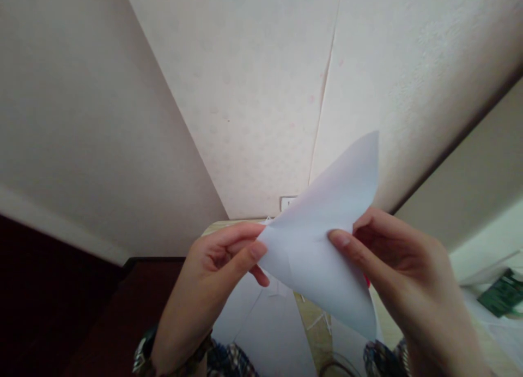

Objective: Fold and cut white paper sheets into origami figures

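Well, your white sheet (pixel 322 257) is up in the air between both hands, above the worktop (pixel 321 341), so nothing flat backs it and your fingers have to give it all its shape. Your left hand (pixel 216 268) closes its grip on the narrow point at the left, with the left thumb (pixel 257 250) on the near face. Your right hand (pixel 408 268) has its grip closed on the right side, the right thumb (pixel 341 239) pressing well in from the edge and the other fingers largely hidden behind.

Treat the left point as the anchor: pinch it firmly enough that it can't slip, yet lightly enough not to crumple it. Press with the pad of the right thumb rather than its tip, since a hard tip is likely to leave a dent. From there the paper flares into one corner rising and another drooping, both unsupported and curved, so turn your wrists slowly and evenly; a quick twist could set a stray crease. Pull only gently between the hands, because too much tension may tear thin paper at the pinch. Mind the loose papers (pixel 278 333) and thin white scraps (pixel 327 322) below if you lower the drooping corner.
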The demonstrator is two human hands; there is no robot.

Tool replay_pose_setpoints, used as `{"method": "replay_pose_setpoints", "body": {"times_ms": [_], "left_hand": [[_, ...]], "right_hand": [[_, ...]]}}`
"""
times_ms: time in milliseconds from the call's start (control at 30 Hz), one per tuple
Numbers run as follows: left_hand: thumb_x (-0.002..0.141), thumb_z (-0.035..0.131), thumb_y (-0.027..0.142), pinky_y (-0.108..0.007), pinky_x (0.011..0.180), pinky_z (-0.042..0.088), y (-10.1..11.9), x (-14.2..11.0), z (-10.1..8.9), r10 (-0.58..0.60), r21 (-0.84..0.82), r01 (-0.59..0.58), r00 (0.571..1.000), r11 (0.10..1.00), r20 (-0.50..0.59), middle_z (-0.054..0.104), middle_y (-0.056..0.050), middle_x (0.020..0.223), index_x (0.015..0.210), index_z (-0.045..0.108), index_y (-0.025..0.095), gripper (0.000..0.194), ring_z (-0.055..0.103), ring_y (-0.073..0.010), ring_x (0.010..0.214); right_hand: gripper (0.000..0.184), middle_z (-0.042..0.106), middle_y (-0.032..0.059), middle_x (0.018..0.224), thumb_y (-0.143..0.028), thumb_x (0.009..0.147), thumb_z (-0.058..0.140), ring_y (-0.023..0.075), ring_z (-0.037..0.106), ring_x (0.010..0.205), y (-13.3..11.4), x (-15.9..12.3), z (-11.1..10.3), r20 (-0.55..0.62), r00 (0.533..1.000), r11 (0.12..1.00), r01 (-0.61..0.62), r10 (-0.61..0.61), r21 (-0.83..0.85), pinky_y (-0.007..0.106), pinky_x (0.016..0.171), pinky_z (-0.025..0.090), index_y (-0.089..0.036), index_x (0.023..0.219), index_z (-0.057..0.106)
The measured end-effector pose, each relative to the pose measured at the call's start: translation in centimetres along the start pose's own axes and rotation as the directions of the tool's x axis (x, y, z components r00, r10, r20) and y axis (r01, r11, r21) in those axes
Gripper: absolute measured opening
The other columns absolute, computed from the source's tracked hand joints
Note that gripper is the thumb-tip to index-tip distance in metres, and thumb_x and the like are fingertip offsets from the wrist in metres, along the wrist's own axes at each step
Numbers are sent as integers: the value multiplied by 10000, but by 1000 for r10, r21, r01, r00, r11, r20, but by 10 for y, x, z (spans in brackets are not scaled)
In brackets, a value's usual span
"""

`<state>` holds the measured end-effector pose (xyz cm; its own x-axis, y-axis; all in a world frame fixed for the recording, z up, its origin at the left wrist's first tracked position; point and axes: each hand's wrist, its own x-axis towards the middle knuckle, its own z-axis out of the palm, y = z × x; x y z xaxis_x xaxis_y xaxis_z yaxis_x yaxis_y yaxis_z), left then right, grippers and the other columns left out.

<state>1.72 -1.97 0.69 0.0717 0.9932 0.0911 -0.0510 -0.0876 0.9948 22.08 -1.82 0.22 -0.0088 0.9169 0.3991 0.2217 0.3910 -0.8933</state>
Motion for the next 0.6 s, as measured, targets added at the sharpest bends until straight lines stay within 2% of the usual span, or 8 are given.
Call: {"method": "replay_pose_setpoints", "body": {"times_ms": [133,300,433,600], "left_hand": [[794,722,165,-88,463,500,1,2,0,2,-23,-2,1000,1000,22,776,40,725,847,819,307,180,624,-50,476],[768,721,115,-73,457,511,4,3,4,22,-16,-22,999,1000,-25,726,67,608,804,821,321,232,606,-46,455],[753,727,107,-74,444,509,6,3,4,50,26,-49,997,998,-57,712,68,599,789,822,314,231,595,-48,446],[790,694,148,-80,473,518,5,2,1,65,113,-61,997,992,-31,706,66,604,789,820,303,200,637,-56,472]], "right_hand": [[211,605,-32,559,-269,886,637,120,544,500,0,0,-1,10,1000,1000,-10,10,-23,212,408,372,-237,678,620],[207,576,-50,541,-254,877,649,93,480,461,1,-2,0,7,1000,999,-12,12,-31,194,378,336,-245,671,628],[224,562,-57,547,-239,886,637,92,467,463,1,-2,0,18,1000,1000,-13,14,-22,199,392,341,-249,663,614],[208,572,-53,570,-247,892,619,88,468,475,1,-1,-1,38,999,999,-35,35,1,194,385,317,-239,684,616]]}}
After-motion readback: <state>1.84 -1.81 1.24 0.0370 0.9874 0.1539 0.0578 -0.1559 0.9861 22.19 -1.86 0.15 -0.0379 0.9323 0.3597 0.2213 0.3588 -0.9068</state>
